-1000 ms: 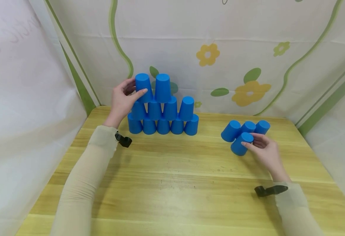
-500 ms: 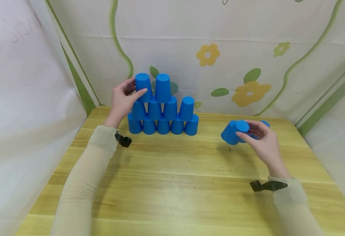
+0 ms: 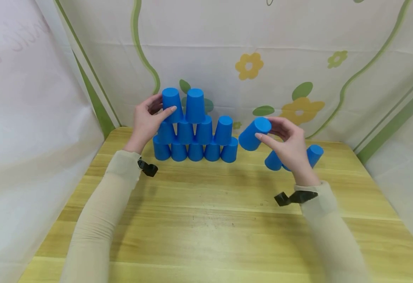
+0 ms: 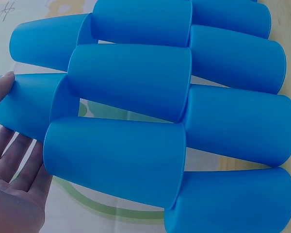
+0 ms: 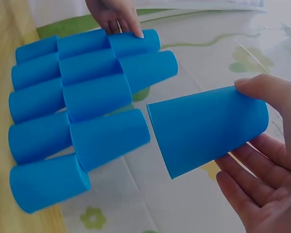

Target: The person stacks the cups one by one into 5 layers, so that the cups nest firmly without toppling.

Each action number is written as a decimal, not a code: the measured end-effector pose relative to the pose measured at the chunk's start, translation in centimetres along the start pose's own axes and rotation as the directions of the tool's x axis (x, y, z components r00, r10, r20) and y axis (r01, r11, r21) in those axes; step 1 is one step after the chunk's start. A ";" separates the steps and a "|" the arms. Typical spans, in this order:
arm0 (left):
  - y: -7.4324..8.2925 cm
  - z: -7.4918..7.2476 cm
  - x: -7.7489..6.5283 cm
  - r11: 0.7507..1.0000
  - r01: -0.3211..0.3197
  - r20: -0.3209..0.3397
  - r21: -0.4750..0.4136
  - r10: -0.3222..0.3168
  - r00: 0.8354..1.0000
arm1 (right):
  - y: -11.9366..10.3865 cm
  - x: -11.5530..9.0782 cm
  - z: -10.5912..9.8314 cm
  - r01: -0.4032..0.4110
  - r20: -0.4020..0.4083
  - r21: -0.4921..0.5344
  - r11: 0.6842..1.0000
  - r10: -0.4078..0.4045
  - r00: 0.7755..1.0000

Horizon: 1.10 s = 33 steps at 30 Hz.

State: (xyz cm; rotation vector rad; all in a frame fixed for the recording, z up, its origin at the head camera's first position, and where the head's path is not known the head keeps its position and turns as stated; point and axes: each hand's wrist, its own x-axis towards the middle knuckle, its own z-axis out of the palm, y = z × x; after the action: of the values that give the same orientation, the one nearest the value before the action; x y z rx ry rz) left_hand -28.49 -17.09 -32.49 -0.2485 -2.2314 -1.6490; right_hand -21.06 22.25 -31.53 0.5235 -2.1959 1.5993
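Observation:
Upside-down blue cups form a stepped wall, its bottom row [image 3: 195, 152] on the table and a second row [image 3: 185, 133] above. On the third level, my left hand [image 3: 148, 120] holds the left cup [image 3: 172, 105] between thumb and fingers; another cup [image 3: 195, 106] stands just right of it. My right hand [image 3: 293, 149] grips a tilted blue cup [image 3: 251, 135] in the air, right of the wall. In the right wrist view this lifted cup [image 5: 208, 128] is apart from the stack, its wide rim toward it.
On the wooden table [image 3: 206, 220] at right stand more blue cups, one at left [image 3: 273, 161] and one at right [image 3: 314, 155]; another between them is mostly hidden by my right hand. A flower-patterned cloth [image 3: 206, 35] hangs behind the table.
My right hand has lifted the cup from the right-hand group and carried it up and left toward the stack. My left hand stays on its cup.

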 end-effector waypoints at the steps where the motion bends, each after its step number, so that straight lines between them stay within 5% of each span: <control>1: 0.0 0.0 0.0 1.000 -0.001 0.000 0.000 0.001 1.000 | 0.0 0.4 0.4 0.007 0.005 0.006 1.000 -0.007 1.000; 20: -0.4 -0.4 0.1 1.000 -0.016 -0.001 -0.010 0.016 1.000 | -1.6 9.5 6.8 0.034 -0.053 0.171 0.985 -0.025 0.998; 33: -0.4 -0.3 0.2 1.000 -0.005 0.004 0.000 0.005 1.000 | 0.7 10.6 9.7 -0.079 0.080 0.053 0.995 0.075 0.994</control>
State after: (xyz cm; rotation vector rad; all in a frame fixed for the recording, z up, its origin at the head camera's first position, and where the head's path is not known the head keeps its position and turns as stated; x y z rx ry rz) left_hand -28.72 -17.52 -32.73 -0.2573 -2.2318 -1.6466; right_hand -31.28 12.35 -29.58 0.5317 -2.2585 1.7123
